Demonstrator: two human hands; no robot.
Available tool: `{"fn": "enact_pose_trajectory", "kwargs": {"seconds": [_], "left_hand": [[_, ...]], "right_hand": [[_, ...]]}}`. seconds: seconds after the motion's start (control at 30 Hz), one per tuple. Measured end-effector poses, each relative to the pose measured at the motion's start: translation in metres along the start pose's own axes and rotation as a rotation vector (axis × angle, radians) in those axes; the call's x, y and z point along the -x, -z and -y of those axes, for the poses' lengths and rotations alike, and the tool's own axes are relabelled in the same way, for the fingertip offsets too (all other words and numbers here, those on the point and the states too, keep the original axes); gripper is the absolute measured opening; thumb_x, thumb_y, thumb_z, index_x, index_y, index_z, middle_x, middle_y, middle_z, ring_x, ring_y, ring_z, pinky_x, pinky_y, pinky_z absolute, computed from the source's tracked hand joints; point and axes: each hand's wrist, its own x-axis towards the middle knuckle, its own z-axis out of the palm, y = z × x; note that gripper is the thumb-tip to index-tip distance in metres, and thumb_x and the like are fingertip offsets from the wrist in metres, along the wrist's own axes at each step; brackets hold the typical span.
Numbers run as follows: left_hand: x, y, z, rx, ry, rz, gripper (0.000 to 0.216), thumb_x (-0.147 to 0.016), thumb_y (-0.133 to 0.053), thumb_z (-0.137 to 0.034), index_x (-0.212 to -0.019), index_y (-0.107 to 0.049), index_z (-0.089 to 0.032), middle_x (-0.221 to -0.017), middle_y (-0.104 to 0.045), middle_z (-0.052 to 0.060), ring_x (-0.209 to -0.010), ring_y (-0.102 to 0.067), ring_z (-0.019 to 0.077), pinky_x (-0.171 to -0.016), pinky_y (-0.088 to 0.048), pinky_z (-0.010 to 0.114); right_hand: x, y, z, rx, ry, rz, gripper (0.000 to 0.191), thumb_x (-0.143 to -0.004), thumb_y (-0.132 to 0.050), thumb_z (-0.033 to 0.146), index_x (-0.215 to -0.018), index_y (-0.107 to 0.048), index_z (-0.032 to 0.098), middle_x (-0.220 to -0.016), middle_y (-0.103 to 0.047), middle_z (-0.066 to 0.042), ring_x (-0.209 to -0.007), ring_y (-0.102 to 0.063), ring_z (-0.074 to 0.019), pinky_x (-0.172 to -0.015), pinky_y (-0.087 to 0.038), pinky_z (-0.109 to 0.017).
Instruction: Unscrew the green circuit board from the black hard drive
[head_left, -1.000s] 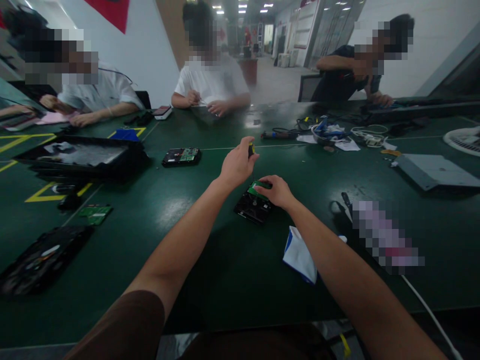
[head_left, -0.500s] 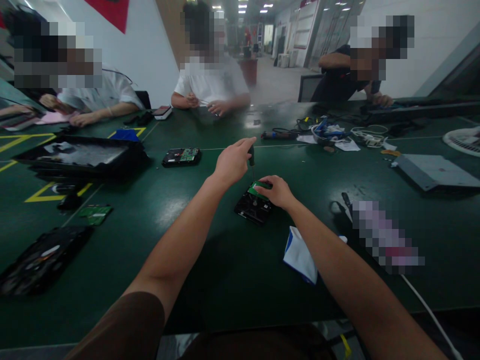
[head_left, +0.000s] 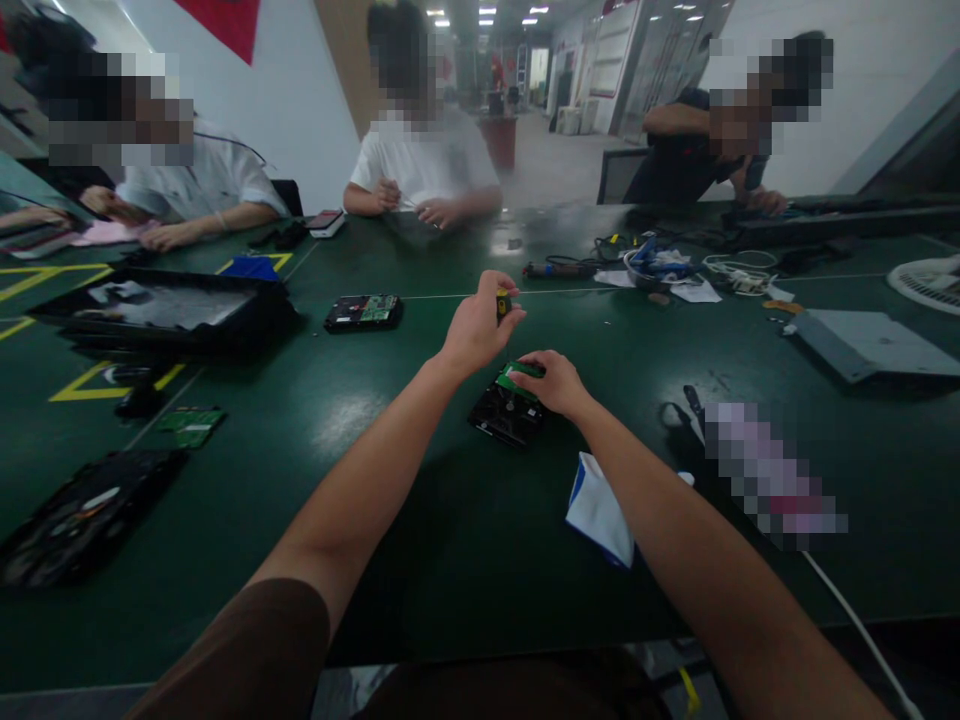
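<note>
A black hard drive (head_left: 504,413) with a green circuit board (head_left: 517,374) at its far end lies on the table in front of me. My left hand (head_left: 484,316) is closed round the yellow and black handle of a screwdriver (head_left: 503,305). The screwdriver stands upright, its thin shaft pointing down at the drive's far side; the tip is too small to make out. My right hand (head_left: 553,382) grips the drive's right far edge, fingers over the board. Below my right forearm lies a white cloth piece with blue edging (head_left: 600,515).
Another hard drive (head_left: 364,313) lies left of centre. Black trays (head_left: 172,310), a loose circuit board (head_left: 191,426) and a black casing (head_left: 82,515) are on the left. A grey metal box (head_left: 877,345) and cables (head_left: 660,262) lie right. Three people sit across the green table (head_left: 420,600).
My left hand has changed its grip on the screwdriver: the index finger rested over the handle's top, and now fingers and thumb wrap its side. My right hand and the drive stay put.
</note>
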Motion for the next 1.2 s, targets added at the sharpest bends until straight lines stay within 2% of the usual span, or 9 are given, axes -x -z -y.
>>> {"fn": "enact_pose_trajectory", "kwargs": {"seconds": [0.1,0.23,0.37,0.57,0.67,0.77,0.87,0.97,1.2], "left_hand": [[0.000,0.000,0.000,-0.002,-0.008,0.009,0.040,-0.097,-0.068,-0.018,-0.131,-0.046,-0.023,-0.123,-0.074,0.011,-0.104,-0.076,0.0235,-0.097,-0.057,0.042],[-0.001,0.009,-0.008,-0.202,0.026,0.064,0.031,-0.100,-0.065,-0.024,-0.130,-0.056,-0.021,-0.123,-0.071,0.013,-0.109,-0.072,0.0278,-0.099,-0.056,0.046],[-0.003,0.017,-0.013,-0.371,0.015,0.065,0.039,-0.100,-0.063,-0.022,-0.139,-0.060,-0.023,-0.135,-0.062,0.014,-0.124,-0.063,0.0318,-0.103,-0.055,0.048],[-0.004,0.012,-0.006,-0.402,0.047,0.099,0.053,-0.100,-0.055,-0.010,-0.151,-0.051,-0.023,-0.152,-0.057,0.016,-0.133,-0.062,0.0329,-0.110,-0.053,0.047],[-0.003,0.007,-0.004,-0.372,0.057,0.087,0.053,-0.101,-0.057,-0.015,-0.152,-0.044,-0.018,-0.161,-0.049,0.020,-0.138,-0.060,0.0345,-0.111,-0.051,0.048],[-0.001,0.005,-0.008,-0.331,0.070,0.044,0.048,-0.103,-0.060,-0.024,-0.147,-0.043,-0.017,-0.148,-0.061,0.021,-0.126,-0.068,0.0334,-0.105,-0.055,0.047],[0.000,0.006,-0.014,-0.298,0.089,0.007,0.047,-0.101,-0.065,-0.030,-0.141,-0.044,-0.020,-0.123,-0.074,0.015,-0.110,-0.074,0.0309,-0.097,-0.058,0.046],[0.001,0.007,-0.017,-0.272,0.092,0.009,0.043,-0.101,-0.065,-0.030,-0.138,-0.046,-0.020,-0.110,-0.075,0.012,-0.102,-0.076,0.0288,-0.093,-0.058,0.044],[0.001,0.006,-0.018,-0.239,0.054,0.097,0.027,-0.107,-0.051,-0.027,-0.132,-0.050,-0.018,-0.104,-0.075,0.012,-0.093,-0.075,0.0256,-0.089,-0.058,0.042]], "right_hand": [[0.001,0.001,0.002,-0.003,-0.004,0.000,0.035,-0.091,-0.075,0.051,-0.116,-0.078,0.027,-0.117,-0.079,-0.006,-0.106,-0.071,-0.0254,-0.088,-0.054,-0.038],[0.002,0.002,0.002,-0.005,-0.016,-0.002,0.035,-0.091,-0.076,0.051,-0.116,-0.078,0.027,-0.119,-0.078,-0.007,-0.106,-0.072,-0.0264,-0.088,-0.055,-0.038],[0.001,0.000,0.000,-0.008,-0.003,-0.009,0.034,-0.091,-0.076,0.051,-0.116,-0.078,0.028,-0.119,-0.078,-0.006,-0.107,-0.072,-0.0263,-0.091,-0.056,-0.040],[0.000,-0.001,-0.001,-0.009,-0.013,-0.006,0.037,-0.090,-0.076,0.052,-0.118,-0.078,0.027,-0.119,-0.077,-0.007,-0.106,-0.071,-0.0254,-0.091,-0.055,-0.039],[0.000,-0.001,-0.001,-0.006,-0.011,-0.001,0.037,-0.091,-0.076,0.052,-0.117,-0.078,0.027,-0.119,-0.077,-0.008,-0.107,-0.071,-0.0253,-0.092,-0.054,-0.040],[0.000,-0.001,-0.002,-0.013,-0.005,-0.002,0.037,-0.091,-0.075,0.052,-0.117,-0.078,0.026,-0.120,-0.077,-0.008,-0.107,-0.070,-0.0257,-0.092,-0.054,-0.041],[0.000,-0.001,-0.002,-0.012,-0.004,-0.007,0.037,-0.091,-0.075,0.052,-0.117,-0.077,0.027,-0.119,-0.077,-0.007,-0.106,-0.071,-0.0258,-0.090,-0.055,-0.040],[0.000,-0.002,-0.002,-0.003,-0.008,-0.008,0.035,-0.090,-0.076,0.052,-0.117,-0.077,0.028,-0.118,-0.078,-0.006,-0.106,-0.071,-0.0257,-0.089,-0.055,-0.039],[0.001,0.000,0.002,-0.008,-0.016,-0.015,0.035,-0.090,-0.076,0.051,-0.116,-0.078,0.027,-0.117,-0.078,-0.007,-0.105,-0.072,-0.0259,-0.088,-0.055,-0.039]]}}
